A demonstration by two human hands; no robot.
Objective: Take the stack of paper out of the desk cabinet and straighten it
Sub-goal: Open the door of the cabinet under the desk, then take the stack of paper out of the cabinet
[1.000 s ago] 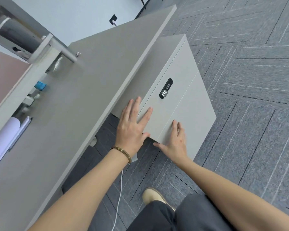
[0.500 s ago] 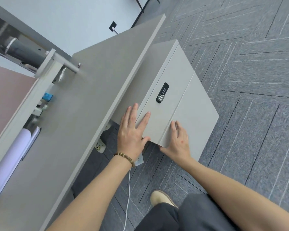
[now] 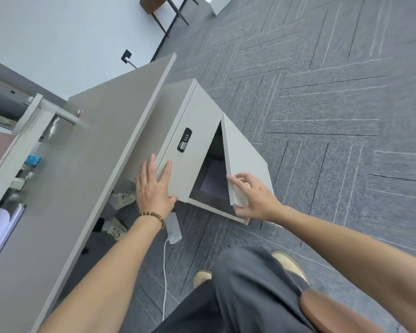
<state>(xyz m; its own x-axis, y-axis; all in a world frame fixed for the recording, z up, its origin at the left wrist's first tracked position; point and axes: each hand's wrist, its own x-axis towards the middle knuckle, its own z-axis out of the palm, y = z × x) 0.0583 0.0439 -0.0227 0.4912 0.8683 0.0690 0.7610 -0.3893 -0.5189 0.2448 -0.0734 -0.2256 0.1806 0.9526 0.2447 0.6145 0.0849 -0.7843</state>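
1. Now the stack of paper (image 3: 215,180) is lying flat and pale inside the dark, open part of the desk cabinet (image 3: 197,111), mostly hiding in shadow.
2. The cabinet door (image 3: 246,162) is standing partly open, and the right hand (image 3: 255,198) is curling its fingers around the door's lower edge in a light grip.
3. The left hand (image 3: 153,186) is pressing flat and open on the shut panel beside the black lock (image 3: 184,139), holding nothing.
4. The grey surface (image 3: 82,164) is hanging over the cabinet's left side.
5. A white charger (image 3: 173,228) and its cable are lying on the carpet below.
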